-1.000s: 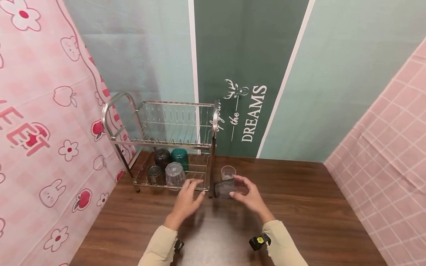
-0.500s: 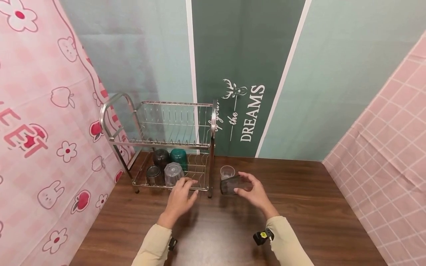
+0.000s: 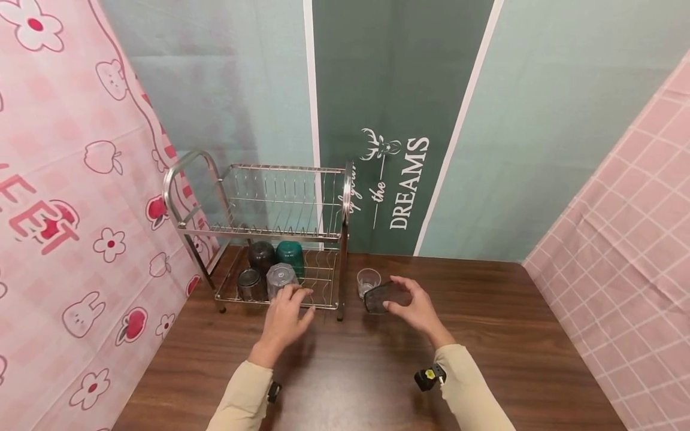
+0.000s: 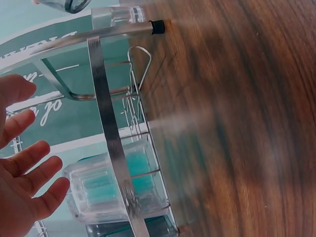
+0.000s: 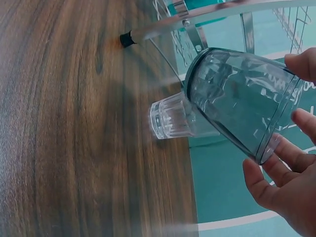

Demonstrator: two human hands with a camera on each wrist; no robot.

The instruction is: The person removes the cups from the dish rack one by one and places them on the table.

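Note:
My right hand [image 3: 419, 308] holds a smoky grey glass [image 3: 380, 298] between thumb and fingers, above the table. In the right wrist view this glass [image 5: 237, 98] lies tilted, its mouth turned away from the palm and the fingertips at its base end. Just behind it, a small clear glass [image 3: 369, 279] stands upright on the table. My left hand [image 3: 283, 320], fingers loosely bent and holding nothing, hovers before the lower tier of a metal dish rack [image 3: 259, 231]. Behind its fingertips a clear faceted glass [image 3: 280, 275] sits upside down on that tier.
Also upside down on the lower tier are a teal glass [image 3: 291, 256], a dark glass [image 3: 261, 255] and a smaller dark glass [image 3: 250, 284]. The rack's right front leg [image 3: 341, 299] stands between the two hands. A wooden table [image 3: 485, 335] meets fabric-covered walls.
The right hand has drawn the smoky glass a little to the right, away from the rack leg. My left hand has shifted left along the rack's front.

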